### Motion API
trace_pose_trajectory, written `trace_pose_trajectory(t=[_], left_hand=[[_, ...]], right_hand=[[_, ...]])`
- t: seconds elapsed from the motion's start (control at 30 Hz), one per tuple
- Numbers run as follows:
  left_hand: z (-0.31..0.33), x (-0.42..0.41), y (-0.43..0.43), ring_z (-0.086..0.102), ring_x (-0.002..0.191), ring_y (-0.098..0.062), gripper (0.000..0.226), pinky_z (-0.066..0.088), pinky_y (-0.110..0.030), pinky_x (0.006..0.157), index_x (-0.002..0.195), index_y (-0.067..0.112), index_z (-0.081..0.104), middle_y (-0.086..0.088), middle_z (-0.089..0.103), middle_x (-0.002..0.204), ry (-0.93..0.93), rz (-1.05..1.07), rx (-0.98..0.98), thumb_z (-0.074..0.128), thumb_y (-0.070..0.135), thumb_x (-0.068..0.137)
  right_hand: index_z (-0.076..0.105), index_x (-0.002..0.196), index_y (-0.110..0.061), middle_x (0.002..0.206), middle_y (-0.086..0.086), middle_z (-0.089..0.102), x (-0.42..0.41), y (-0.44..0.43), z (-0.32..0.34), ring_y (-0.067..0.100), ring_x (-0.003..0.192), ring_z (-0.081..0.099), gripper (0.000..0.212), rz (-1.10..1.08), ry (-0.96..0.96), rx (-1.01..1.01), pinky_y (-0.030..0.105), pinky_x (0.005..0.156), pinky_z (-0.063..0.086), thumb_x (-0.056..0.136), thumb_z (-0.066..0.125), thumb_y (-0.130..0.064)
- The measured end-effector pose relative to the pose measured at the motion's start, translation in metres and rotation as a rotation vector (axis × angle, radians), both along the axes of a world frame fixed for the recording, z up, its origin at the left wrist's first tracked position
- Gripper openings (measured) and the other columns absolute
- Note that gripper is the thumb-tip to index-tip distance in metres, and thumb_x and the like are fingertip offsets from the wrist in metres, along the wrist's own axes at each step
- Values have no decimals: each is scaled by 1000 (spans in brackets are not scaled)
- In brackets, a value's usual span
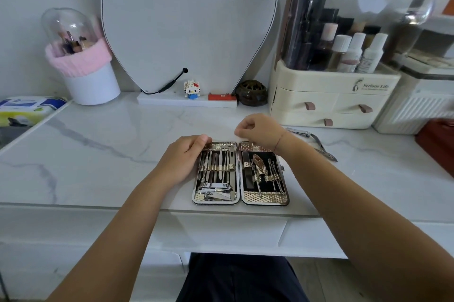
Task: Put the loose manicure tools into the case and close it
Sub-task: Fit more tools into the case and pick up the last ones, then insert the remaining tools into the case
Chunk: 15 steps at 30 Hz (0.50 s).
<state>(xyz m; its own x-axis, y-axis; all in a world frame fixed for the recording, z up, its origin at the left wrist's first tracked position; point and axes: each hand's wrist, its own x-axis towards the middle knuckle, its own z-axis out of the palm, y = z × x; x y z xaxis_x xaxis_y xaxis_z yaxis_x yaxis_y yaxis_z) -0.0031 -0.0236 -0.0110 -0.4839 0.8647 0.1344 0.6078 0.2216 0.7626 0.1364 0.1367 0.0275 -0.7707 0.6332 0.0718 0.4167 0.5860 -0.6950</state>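
A gold manicure case (264, 199) lies open flat near the front edge of the marble table, with several metal tools strapped into both halves. My left hand (183, 156) rests on the case's left side, its fingers curled over the top left corner. Above the top edge of the right half hovers my right hand (258, 131), with its fingers curled in a loose fist and nothing visible in it. A loose metal cuticle nipper (317, 140) lies on the table to the right of the case, behind my right forearm.
A cream cosmetics organiser (329, 95) with drawers stands at the back right. A mirror (186, 19) leans at the back centre, with a small toy figure (191, 90) and a dark round pot (251, 92) at its foot. A brush holder (86, 73) stands back left.
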Motion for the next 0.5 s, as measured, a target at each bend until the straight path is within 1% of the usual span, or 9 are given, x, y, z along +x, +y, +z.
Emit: trace_pose_trajectory(t=[0.07,0.17,0.23,0.3,0.33,0.4,0.43,0.5], left_hand=[[0,1,-1,52,117,-10,46,34,-27,94,120,26,63,8,62,123,2,2,-4,29,48,98],[1,2,-1,50,112,-6,44,32,-25,93,119,26,63,9,61,123,-10,-4,6,29,46,98],[1,2,0,48,110,-3,43,30,-23,92,118,27,63,10,61,123,-16,-8,10,30,45,99],[0,1,0,46,112,-1,44,29,-23,93,120,27,63,10,60,125,-5,-13,7,29,45,98],[0,1,0,46,112,-1,44,29,-22,93,120,27,62,10,59,126,0,-14,6,29,45,98],[0,0,0,44,113,0,44,28,-22,93,121,27,62,11,58,127,2,-15,6,29,44,99],[0,1,0,44,113,1,44,28,-21,93,121,27,62,10,58,128,1,-17,7,29,44,99],[1,1,-1,43,112,1,43,28,-21,93,121,27,62,11,58,128,-1,-16,9,29,44,99]], right_hand=[[68,88,-11,82,-4,65,22,4,-1,3,71,56,11,-69,92,27,12,65,43,84,65,-21],[71,84,-9,77,-1,67,66,19,-5,7,69,58,8,-213,149,133,15,68,44,80,70,-16],[71,79,-11,71,0,65,95,33,-8,6,63,54,6,-324,116,213,16,62,41,75,73,-15],[69,76,-14,71,1,62,119,47,-10,11,63,52,8,-386,51,247,23,61,38,73,75,-19],[69,76,-16,72,0,60,127,52,-10,14,65,51,10,-389,11,238,25,62,37,72,76,-21],[67,76,-19,70,-3,55,136,59,-12,13,63,49,11,-377,-67,210,26,59,37,73,75,-27],[66,75,-20,67,-5,54,137,61,-14,12,62,48,12,-380,-79,199,26,58,37,75,74,-29],[62,69,-18,62,-4,55,136,64,-17,15,63,50,16,-440,-30,171,28,62,41,78,71,-28]])
